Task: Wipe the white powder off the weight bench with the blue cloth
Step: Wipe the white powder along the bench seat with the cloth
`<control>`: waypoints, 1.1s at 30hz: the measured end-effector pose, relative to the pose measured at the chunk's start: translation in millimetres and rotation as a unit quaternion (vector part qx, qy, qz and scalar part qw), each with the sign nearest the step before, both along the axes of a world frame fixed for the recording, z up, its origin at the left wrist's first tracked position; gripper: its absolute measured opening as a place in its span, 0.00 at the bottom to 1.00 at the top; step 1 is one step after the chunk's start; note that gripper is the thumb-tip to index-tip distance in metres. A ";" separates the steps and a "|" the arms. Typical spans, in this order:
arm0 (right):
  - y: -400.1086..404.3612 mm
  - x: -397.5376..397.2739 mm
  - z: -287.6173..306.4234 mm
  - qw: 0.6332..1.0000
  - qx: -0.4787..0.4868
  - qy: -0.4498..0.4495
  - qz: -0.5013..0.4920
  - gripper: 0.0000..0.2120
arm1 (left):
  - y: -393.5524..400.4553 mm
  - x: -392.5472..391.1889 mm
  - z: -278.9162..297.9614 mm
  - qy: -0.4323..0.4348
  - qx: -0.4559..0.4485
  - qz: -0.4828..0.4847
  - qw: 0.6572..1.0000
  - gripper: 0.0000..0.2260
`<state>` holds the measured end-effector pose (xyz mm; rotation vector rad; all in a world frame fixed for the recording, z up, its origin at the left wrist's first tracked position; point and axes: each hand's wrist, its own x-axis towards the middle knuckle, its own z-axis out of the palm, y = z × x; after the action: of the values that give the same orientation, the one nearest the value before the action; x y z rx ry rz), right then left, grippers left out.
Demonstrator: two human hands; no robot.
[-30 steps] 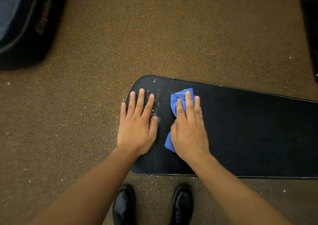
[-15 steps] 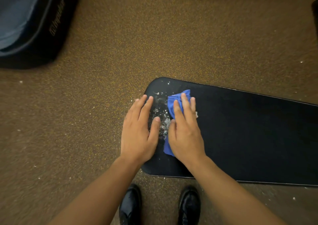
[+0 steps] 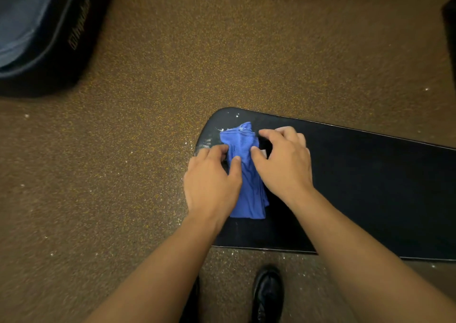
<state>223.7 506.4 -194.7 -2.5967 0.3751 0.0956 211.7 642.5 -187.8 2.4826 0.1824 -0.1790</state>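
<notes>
On the weight bench (image 3: 370, 187), both curled hands, left (image 3: 212, 184) and right (image 3: 283, 164), pinch the blue cloth (image 3: 246, 174).

cloth (image 3: 246, 174) blue | bench (image 3: 370, 187) black | powder (image 3: 209, 140) white | floor (image 3: 172, 88) brown, yellow-speckled | shoe (image 3: 267, 295) black

One head view — looking steeply down, close over the weight bench (image 3: 370, 187).

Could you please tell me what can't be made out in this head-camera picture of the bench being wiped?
- Powder under the blue cloth and both hands: covered.
- Right end of the weight bench: cut off by the frame edge.
- Lettering on the dark case, top left: blurred.
- Left shoe: hidden behind the left forearm; only the right shoe shows.
</notes>
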 end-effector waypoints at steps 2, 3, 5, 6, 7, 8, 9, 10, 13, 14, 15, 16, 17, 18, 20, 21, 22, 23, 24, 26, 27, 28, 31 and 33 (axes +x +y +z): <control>2.2 0.9 -1.3 1.000 0.010 0.004 0.002 0.13 | -3.5 4.2 4.1 0.015 -0.026 0.033 0.999 0.11; 3.0 0.7 -2.2 1.000 0.019 0.008 -0.001 0.11 | -3.8 6.9 5.0 0.030 -0.050 0.058 0.997 0.08; 3.1 0.6 -3.3 0.999 0.042 0.012 -0.008 0.08 | 1.0 12.2 5.7 0.052 -0.104 0.110 0.987 0.04; 2.2 0.7 -3.5 0.999 0.051 0.011 -0.010 0.07 | 5.3 14.2 5.6 0.054 -0.123 0.130 0.982 0.03; 1.1 0.9 -3.5 0.998 0.059 0.009 -0.011 0.06 | 9.4 15.7 5.1 0.049 -0.135 0.142 0.979 0.03; -0.2 1.4 -3.1 0.998 0.069 0.008 -0.013 0.06 | 12.8 16.4 4.6 0.039 -0.138 0.149 0.978 0.04; -1.4 2.4 -2.7 0.997 0.077 0.005 -0.014 0.06 | 13.9 16.7 3.7 0.027 -0.135 0.148 0.979 0.04; -2.7 3.5 -2.5 0.996 0.084 0.001 -0.012 0.06 | 12.7 15.8 3.1 0.011 -0.126 0.140 0.982 0.04; -11.0 5.5 -4.9 0.998 0.066 -0.024 0.005 0.08 | -1.3 9.4 -1.4 -0.081 -0.050 0.052 0.994 0.10; -16.6 6.0 -6.8 0.998 0.046 -0.036 0.008 0.10 | -7.6 7.6 -3.7 -0.117 -0.020 0.004 0.993 0.13; -23.5 6.4 -9.3 0.999 0.022 -0.048 0.009 0.12 | -13.9 6.4 -7.8 -0.145 0.009 -0.044 0.988 0.15; -31.6 6.3 -12.1 0.998 -0.002 -0.059 0.011 0.14 | -19.4 5.4 -11.9 -0.161 0.035 -0.088 0.982 0.18; -39.7 5.8 -15.1 0.997 -0.027 -0.065 0.018 0.17 | -24.2 4.4 -15.0 -0.156 0.057 -0.128 0.978 0.20; -47.6 4.4 -18.0 0.996 -0.054 -0.065 0.030 0.19 | -27.8 3.0 -18.1 -0.133 0.077 -0.161 0.975 0.23; -60.6 -1.1 -23.9 0.992 -0.102 -0.054 0.059 0.22 | -30.3 -0.4 -25.5 -0.077 0.121 -0.205 0.968 0.27; -65.9 -5.8 -26.7 0.990 -0.117 -0.047 0.071 0.23 | -29.2 -2.1 -29.8 -0.065 0.137 -0.218 0.964 0.28; -70.2 -11.5 -29.0 0.988 -0.125 -0.038 0.079 0.25 | -27.4 -3.5 -32.5 -0.064 0.150 -0.226 0.960 0.29; -73.9 -17.8 -31.0 0.988 -0.130 -0.027 0.083 0.27 | -25.6 -4.7 -34.2 -0.066 0.158 -0.232 0.957 0.29; -76.6 -24.4 -33.1 0.987 -0.134 -0.013 0.085 0.29 | -23.8 -5.2 -35.6 -0.067 0.162 -0.236 0.956 0.29; -78.8 -36.6 -36.1 0.985 -0.147 0.009 0.085 0.32 | -21.7 -7.1 -37.2 -0.066 0.164 -0.241 0.954 0.29; -78.2 -40.7 -36.2 0.985 -0.154 0.016 0.082 0.33 | -21.0 -8.1 -37.9 -0.067 0.164 -0.242 0.954 0.29; -76.9 -43.4 -36.4 0.984 -0.158 0.022 0.079 0.34 | -20.4 -8.8 -39.1 -0.066 0.164 -0.245 0.953 0.30; -71.8 -46.8 -36.7 0.983 -0.165 0.034 0.070 0.35 | -20.1 -4.5 -41.2 -0.055 0.165 -0.257 0.951 0.29; -70.6 -47.4 -37.0 0.983 -0.169 0.036 0.066 0.35 | -22.6 3.6 -42.9 -0.053 0.165 -0.264 0.949 0.29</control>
<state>176.3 435.9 -231.7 -2.9597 0.2636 0.1872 215.3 619.8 -230.6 2.8138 -0.5484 -0.2512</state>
